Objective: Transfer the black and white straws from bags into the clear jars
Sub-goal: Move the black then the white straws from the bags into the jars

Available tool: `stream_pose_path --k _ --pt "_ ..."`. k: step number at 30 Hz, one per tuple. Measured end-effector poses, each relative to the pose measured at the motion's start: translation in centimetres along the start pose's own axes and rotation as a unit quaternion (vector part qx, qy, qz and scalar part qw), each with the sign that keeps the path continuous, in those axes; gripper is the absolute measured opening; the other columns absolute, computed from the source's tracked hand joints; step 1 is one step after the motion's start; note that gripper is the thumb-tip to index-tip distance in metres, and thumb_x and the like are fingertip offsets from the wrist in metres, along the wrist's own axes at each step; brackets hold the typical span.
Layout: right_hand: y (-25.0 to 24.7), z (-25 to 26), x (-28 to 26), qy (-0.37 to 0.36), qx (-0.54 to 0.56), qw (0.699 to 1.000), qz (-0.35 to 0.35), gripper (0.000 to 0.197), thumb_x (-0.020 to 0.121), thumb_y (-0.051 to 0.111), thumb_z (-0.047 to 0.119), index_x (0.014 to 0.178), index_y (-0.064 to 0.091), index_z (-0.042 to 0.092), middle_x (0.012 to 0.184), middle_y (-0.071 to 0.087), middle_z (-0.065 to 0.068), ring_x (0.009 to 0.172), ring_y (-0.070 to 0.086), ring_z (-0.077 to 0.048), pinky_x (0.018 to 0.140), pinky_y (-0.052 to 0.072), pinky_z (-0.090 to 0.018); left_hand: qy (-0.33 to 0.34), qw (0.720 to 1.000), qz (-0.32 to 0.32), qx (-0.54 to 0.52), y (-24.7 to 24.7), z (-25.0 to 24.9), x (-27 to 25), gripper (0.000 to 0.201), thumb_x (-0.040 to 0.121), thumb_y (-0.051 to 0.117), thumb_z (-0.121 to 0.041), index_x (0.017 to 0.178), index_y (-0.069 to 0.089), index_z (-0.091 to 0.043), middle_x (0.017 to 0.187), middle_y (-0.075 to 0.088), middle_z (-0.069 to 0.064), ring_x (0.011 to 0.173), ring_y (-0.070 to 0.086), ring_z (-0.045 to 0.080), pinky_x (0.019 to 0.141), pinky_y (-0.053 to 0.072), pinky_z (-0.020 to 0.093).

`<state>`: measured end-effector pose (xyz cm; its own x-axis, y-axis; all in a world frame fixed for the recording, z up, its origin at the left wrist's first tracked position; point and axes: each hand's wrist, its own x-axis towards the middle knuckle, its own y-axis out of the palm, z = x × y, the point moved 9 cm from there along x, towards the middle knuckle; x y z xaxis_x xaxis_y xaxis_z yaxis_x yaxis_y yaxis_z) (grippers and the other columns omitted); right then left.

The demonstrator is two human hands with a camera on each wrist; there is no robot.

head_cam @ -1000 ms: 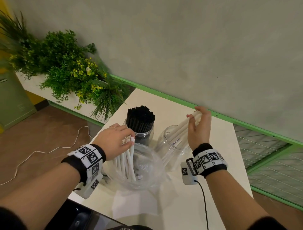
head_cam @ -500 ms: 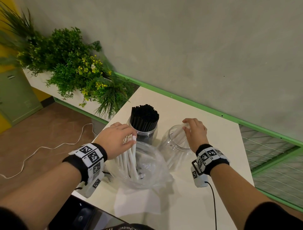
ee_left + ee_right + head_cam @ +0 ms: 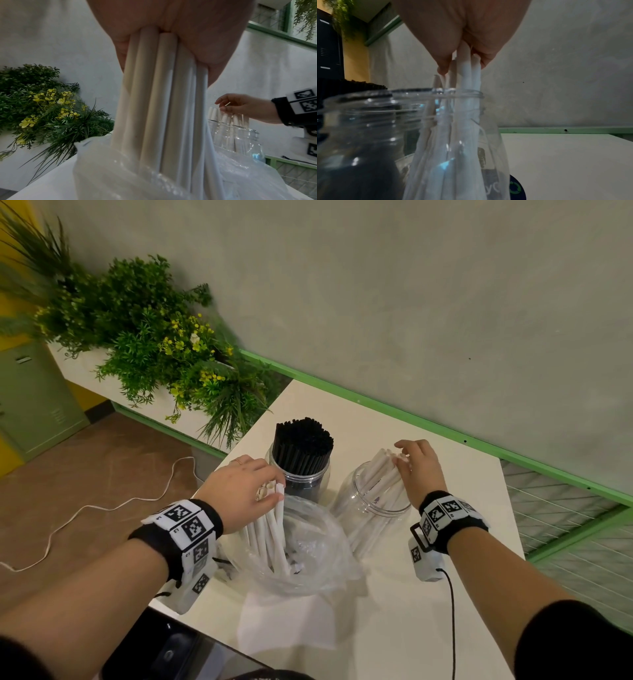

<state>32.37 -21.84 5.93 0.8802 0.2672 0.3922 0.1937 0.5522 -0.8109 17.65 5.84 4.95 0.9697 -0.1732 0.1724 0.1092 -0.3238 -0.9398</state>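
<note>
Two bare hands work at the white table (image 3: 404, 604), and against the frame half a second ago the right hand (image 3: 419, 470) has risen slightly, its fingers now pinching the tops of the white paper straws in the jar (image 3: 383, 477) rather than pressing low at the mouth; the left hand (image 3: 239, 491) keeps the same hold as then. Beside the clear empty-looking plastic jar on the right (image 3: 371, 508), which holds only that leaning cluster of white straws, stands the clear jar packed with black straws (image 3: 301, 470), its black straws (image 3: 303, 440) upright and filling it tightly. Just in front of the black-straw jar lies the crumpled clear plastic bag (image 3: 308, 553), open-mouthed, with the remaining white straws in the bag (image 3: 159, 108) standing in it. The left hand's fingers curl round the upper ends of this bundle, the straws hanging below the palm into the bag. The right wrist view shows the right hand's thumb and fingertips (image 3: 443, 67) closed narrowly on a few straw tops just above the jar's rim, the straws running down inside. Left of the black-straw jar, off the table, grows a green plant with yellow flowers (image 3: 154, 344).
</note>
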Motion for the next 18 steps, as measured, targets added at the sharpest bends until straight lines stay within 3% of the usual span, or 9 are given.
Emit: stream_pose_path --k 5,9,13,18 --pt "1.2 -0.8 0.5 0.014 -0.021 0.999 0.035 0.022 0.093 0.058 0.014 0.114 0.063 0.007 0.113 0.055 -0.014 0.106 0.052 -0.034 0.091 0.044 -0.04 -0.004 1.0 0.001 -0.003 0.1 0.2 0.1 0.04 0.082 0.027 -0.06 0.101 0.056 -0.039 0.102 0.059 -0.018 0.098 0.048 0.01 0.076 0.033 0.022" --pt "1.7 -0.7 0.6 0.007 -0.017 0.999 0.044 0.021 0.089 0.063 0.018 0.11 0.065 0.011 0.11 0.055 -0.009 0.098 0.055 -0.029 0.083 0.047 -0.036 -0.005 1.0 0.002 -0.003 0.1 0.3 0.1 0.038 0.082 0.027 -0.06 0.101 0.054 -0.04 0.102 0.057 -0.019 0.099 0.047 0.009 0.076 0.034 0.022" --pt "1.3 -0.5 0.9 0.029 0.014 0.999 0.02 0.016 0.092 0.059 0.017 0.105 0.063 0.009 0.106 0.055 -0.006 0.092 0.056 -0.025 0.078 0.04 -0.027 -0.005 1.0 0.002 -0.01 0.1 0.3 0.1 0.04 0.082 0.028 -0.06 0.101 0.055 -0.04 0.103 0.058 -0.018 0.099 0.047 0.01 0.077 0.035 0.023" --pt "-0.8 -1.1 0.8 0.084 0.072 0.992 -0.067 0.018 0.092 0.05 0.007 0.11 0.055 0.004 0.11 0.054 -0.01 0.088 0.05 -0.019 0.077 0.035 -0.025 -0.014 1.0 0.006 -0.011 0.2 0.6 0.1 0.045 0.08 0.024 -0.062 0.103 0.055 -0.04 0.103 0.056 -0.019 0.094 0.038 0.004 0.076 0.034 0.022"
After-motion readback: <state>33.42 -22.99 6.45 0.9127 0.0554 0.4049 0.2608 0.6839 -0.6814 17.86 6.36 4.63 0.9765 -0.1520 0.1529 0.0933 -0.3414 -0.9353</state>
